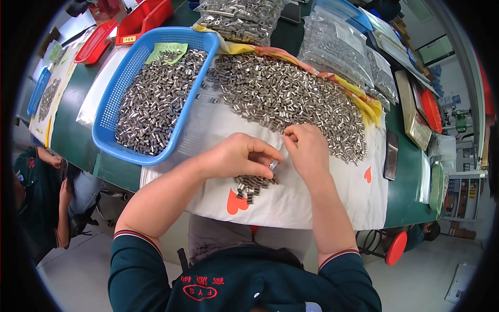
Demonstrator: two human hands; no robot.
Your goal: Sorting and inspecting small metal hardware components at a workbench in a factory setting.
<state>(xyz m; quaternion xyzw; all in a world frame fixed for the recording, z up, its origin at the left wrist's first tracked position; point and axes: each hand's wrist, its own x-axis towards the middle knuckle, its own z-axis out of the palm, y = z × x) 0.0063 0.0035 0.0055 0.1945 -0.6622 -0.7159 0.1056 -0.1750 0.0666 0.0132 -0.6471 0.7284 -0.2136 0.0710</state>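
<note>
Between the thumb and fingers of my left hand is a small metal sleeve, held over a small heap of similar sleeves on the white cloth. My right hand is at the near edge of a large spread pile of metal sleeves. Its fingers are curled together, and whatever they may hold is hidden. On the left, a blue perforated basket holds many more sleeves, with a green slip of paper on top of them.
White cloth with red hearts covers the green table. Clear bags of metal parts stand behind the pile. A dark phone lies at the right, red bins at the far left. Another person sits left; a red stool stands right.
</note>
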